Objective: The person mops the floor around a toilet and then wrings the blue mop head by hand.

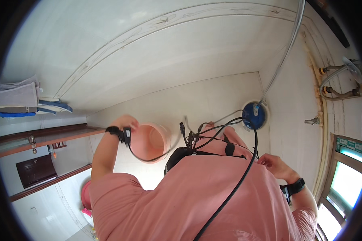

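Your left hand [124, 121] is raised in front of you with its fingers wrapped over the rim of a pink plastic bucket [149, 141], round, smooth and slightly translucent, tipped so its open mouth faces you. A black strap with a small black device [122, 133] sits on that wrist, and a thin black cable loops from it under the bucket. Your right hand [274, 164] is well apart from the bucket, low at your right side, resting against the salmon-pink fabric of your shirt [197, 193] with its fingers loosely curled and pinched near a black cable [241, 176] that runs across your chest; you cannot tell whether it actually grips the cable. A black watch [295, 186] bands that wrist.

Beyond the bucket, a round blue fitting [253, 115] sits on the pale surface, with a clear flexible hose [283, 60] running up from it. The room is lined with glossy off-white tiles [169, 48] bearing thin curved line patterns. Metal braided pipes and a tap [338, 80] are fixed at the right near a window [346, 180]. At the left, folded towels [22, 100] lie above a dark wooden door frame [44, 136].
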### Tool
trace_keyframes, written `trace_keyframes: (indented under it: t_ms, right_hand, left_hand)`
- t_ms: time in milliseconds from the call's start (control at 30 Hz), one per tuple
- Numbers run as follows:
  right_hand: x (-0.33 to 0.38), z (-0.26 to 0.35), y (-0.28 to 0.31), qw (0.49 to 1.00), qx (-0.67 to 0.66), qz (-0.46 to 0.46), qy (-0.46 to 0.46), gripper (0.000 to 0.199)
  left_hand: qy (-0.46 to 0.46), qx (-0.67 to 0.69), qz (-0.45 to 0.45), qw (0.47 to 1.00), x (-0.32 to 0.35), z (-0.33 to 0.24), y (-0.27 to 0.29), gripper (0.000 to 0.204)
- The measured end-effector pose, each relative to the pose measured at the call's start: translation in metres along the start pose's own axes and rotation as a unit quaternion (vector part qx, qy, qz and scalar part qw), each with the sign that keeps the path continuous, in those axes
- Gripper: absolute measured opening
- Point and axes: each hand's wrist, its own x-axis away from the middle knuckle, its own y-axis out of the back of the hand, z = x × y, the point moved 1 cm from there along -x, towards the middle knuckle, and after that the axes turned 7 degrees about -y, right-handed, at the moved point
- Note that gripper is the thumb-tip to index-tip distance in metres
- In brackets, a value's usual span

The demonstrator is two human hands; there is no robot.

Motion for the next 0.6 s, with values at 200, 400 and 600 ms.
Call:
trace_keyframes:
  t_ms: [200,400,600]
  right_hand:
    - [-0.023,0.03,0.017,0.997,0.025,-0.057,0.055,0.014]
    - [0.02,0.002,-0.004,0.983,0.097,0.158,0.009,0.016]
    - [-0.025,0.023,-0.038,0.981,0.112,0.075,0.141,0.017]
  left_hand:
    - [-0.347,0.309,-0.221,0.858,0.039,-0.124,0.06,0.029]
    - [-0.309,-0.096,0.367,0.872,0.121,-0.201,-0.071,0.023]
    - [-0.27,-0.347,0.322,0.838,0.142,-0.127,-0.126,0.04]
